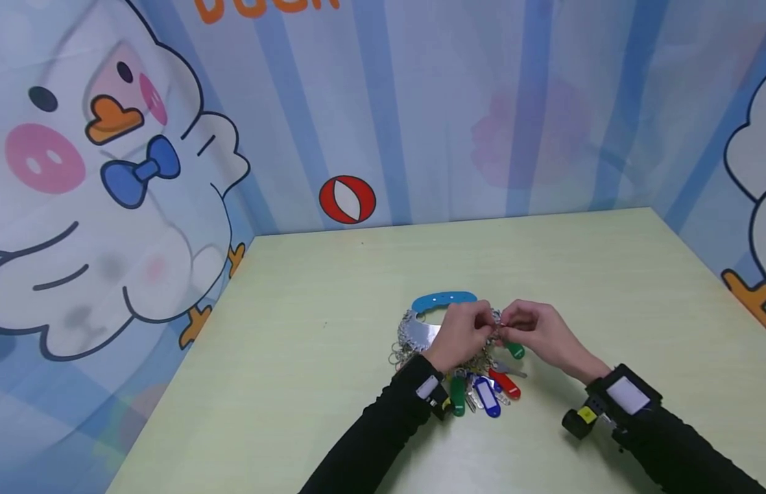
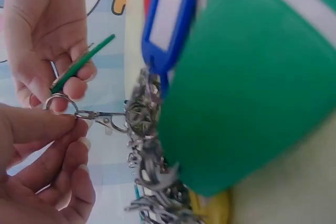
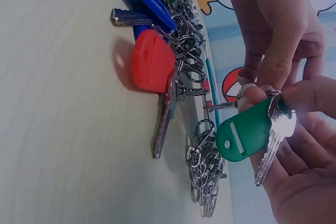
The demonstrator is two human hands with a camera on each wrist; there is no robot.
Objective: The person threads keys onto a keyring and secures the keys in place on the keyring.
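A large key-ring holder with a blue handle (image 1: 444, 299) and a silver plate (image 1: 420, 333) lies on the table, hung with many metal clasps. My left hand (image 1: 459, 333) is over its right side, thumb and forefinger pinching a small swivel clasp (image 2: 105, 120) where it meets a split ring (image 2: 62, 98). Facing it, my right hand (image 1: 546, 336) pinches that split ring between thumb and fingers. From the ring hang a green key tag (image 3: 244, 132) and a silver key (image 3: 273, 148), lying against the right fingers. The clasp's other end reaches to the holder.
In front of the holder, a red key tag (image 1: 505, 383), a blue key tag (image 1: 487, 396) and another green tag (image 1: 458, 394) lie fanned out with keys. The pale table (image 1: 308, 384) meets a printed cartoon backdrop (image 1: 444, 110) behind and at the sides.
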